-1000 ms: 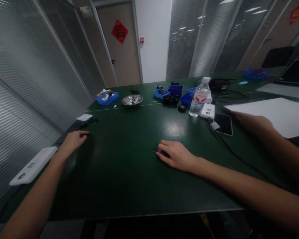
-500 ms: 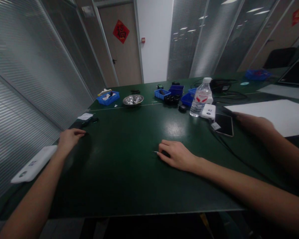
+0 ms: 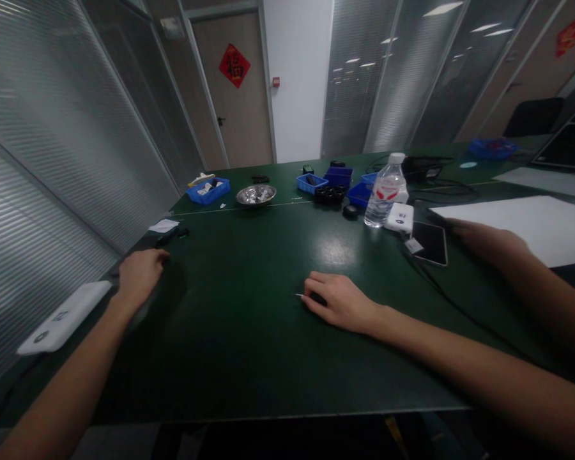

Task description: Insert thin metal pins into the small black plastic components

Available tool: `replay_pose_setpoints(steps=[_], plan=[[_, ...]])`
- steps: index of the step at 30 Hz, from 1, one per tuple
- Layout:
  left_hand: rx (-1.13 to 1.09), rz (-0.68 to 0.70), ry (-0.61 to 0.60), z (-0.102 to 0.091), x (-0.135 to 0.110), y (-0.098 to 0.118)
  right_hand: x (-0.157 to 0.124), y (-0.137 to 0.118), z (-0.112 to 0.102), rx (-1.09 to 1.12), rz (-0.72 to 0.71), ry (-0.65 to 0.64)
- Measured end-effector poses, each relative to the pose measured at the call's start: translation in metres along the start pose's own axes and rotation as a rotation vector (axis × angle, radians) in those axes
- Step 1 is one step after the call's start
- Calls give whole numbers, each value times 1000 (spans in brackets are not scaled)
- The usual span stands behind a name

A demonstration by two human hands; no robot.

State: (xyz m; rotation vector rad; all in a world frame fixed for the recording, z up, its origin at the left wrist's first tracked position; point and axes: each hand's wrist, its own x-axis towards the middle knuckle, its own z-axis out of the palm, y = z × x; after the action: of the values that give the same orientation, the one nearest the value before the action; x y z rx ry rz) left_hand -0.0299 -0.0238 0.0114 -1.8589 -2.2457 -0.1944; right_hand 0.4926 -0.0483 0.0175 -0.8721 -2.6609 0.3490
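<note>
We view a dark green tabletop (image 3: 249, 358) from above, with both of the wearer's forearms reaching in from the near side. Right of centre, the right hand (image 3: 340, 301) lies low over the surface, its fingers curled inward; between thumb and forefinger we see them pinching a slender pale rod (image 3: 299, 294), whose tip points left, just clear of the fingertips. At the left edge, the left hand (image 3: 141, 275) has its fingers bent and drawn close together; we cannot tell whether they grip anything. Just beyond it we find small dark items (image 3: 172, 237) and a white slip (image 3: 163, 225); nearer, beside the forearm, lies a white slab-shaped device (image 3: 64, 319) with a cable. Farther back stand a blue basket (image 3: 209, 191) of small pieces and, to its right, a shallow metal bowl (image 3: 255, 196), also with pieces in it. Right of these we note a clear bottle (image 3: 384, 195), upright, with a phone-like slab (image 3: 430, 243) near it. At far right, a co-worker's hand (image 3: 491, 241) rests beside a white sheet (image 3: 527, 223); what its fingers hold is unclear.
</note>
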Motion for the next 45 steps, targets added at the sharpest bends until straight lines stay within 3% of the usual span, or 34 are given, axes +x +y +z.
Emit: replay_pose_setpoints(steps=[10,20,45], plan=[[-23,-24,13,-3,2,-5,0,3,3,-15,-11,15],[-30,30,-1,8,4,-10,1,1,0,1,-5,-1],[-18,13,-26,7,5,-2,0,0,-1,6,2,-9]])
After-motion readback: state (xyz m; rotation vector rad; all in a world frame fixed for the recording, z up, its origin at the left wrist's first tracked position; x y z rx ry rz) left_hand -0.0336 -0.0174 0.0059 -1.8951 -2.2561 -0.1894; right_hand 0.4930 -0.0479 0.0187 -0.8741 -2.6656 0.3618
